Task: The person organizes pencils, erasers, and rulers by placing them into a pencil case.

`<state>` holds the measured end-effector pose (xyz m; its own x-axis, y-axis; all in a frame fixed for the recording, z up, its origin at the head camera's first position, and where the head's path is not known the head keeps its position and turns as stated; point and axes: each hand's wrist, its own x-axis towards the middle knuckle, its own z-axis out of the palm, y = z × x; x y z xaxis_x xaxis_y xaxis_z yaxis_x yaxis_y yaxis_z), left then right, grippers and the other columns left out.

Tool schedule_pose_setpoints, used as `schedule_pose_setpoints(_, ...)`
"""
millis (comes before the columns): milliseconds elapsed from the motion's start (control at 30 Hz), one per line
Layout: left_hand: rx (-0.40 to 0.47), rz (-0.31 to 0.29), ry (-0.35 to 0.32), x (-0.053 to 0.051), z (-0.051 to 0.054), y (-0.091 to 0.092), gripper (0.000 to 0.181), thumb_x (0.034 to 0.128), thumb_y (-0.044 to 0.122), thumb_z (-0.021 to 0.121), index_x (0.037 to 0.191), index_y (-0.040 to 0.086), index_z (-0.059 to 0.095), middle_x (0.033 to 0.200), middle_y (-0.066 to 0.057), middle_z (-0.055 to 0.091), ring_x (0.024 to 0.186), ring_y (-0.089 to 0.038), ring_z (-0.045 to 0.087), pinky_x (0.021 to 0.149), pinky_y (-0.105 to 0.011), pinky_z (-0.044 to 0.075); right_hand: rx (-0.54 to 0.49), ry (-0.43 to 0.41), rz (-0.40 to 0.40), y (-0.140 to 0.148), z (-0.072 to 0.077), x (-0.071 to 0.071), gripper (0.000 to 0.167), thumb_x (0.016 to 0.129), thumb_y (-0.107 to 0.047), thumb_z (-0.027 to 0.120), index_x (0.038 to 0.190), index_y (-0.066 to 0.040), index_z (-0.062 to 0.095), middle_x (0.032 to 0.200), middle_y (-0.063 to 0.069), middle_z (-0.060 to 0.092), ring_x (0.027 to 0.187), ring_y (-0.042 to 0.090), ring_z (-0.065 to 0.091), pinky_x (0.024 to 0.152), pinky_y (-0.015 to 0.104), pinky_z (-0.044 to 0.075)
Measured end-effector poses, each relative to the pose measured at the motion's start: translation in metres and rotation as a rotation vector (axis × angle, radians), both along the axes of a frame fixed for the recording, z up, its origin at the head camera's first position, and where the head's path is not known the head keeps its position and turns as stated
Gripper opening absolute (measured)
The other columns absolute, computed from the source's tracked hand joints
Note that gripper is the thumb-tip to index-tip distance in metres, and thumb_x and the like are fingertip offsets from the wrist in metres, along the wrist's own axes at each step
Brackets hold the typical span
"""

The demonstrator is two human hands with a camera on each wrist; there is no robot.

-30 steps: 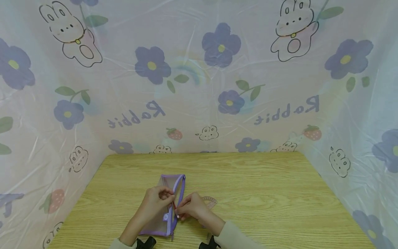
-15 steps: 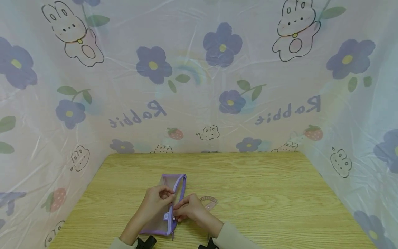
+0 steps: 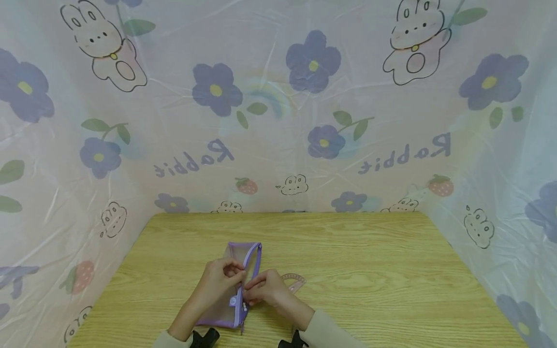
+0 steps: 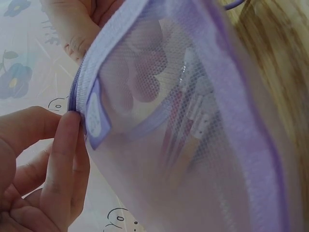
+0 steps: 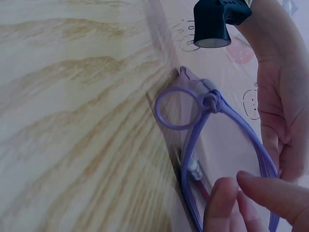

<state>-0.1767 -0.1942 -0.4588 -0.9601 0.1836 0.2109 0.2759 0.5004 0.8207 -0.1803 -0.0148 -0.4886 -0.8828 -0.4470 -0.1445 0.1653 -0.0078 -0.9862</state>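
Observation:
A mesh pencil pouch [image 3: 217, 314] with purple trim lies on the table, its zipper side gaping. My left hand [image 3: 221, 278] pinches the zipper edge between thumb and fingers, also plain in the left wrist view. My right hand [image 3: 270, 290] has its fingertips inside the opening. Through the mesh, several pens and a pencil [image 4: 190, 150] show in the pouch, beside the right fingertips [image 4: 147, 87]. A clear-ended pen [image 5: 194, 166] with a red core leans inside; the right fingers partly cover it and seem loose of it.
A clear protractor [image 3: 297, 282] lies right of my right hand, partly hidden by it. A purple ring [image 5: 178, 108] hangs at the pouch's zipper end. The wooden table [image 3: 370, 270] meets a patterned curtain [image 3: 270, 140] at the back and sides.
The right hand has shifted slightly left into the pouch opening, carrying the red pen in. The pen now sits deeper, mostly hidden in the head view. The left hand keeps its hold.

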Motion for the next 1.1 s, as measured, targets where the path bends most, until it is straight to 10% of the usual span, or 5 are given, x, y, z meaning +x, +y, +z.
schedule_pose_setpoints(1100,0.081,-0.026,-0.025,0.000,-0.006,0.002,0.006,0.0867,0.000,0.075,0.089,-0.001,0.071,0.077,-0.003,0.068,0.064,-0.014,0.065,0.057,-0.024,0.058,0.095,0.093,-0.065,0.046,0.020,-0.013,0.021,0.082,0.005,0.076,0.098,0.017,0.068,0.082,0.020,0.072,0.074,0.032,0.072,0.070,0.041,0.062)
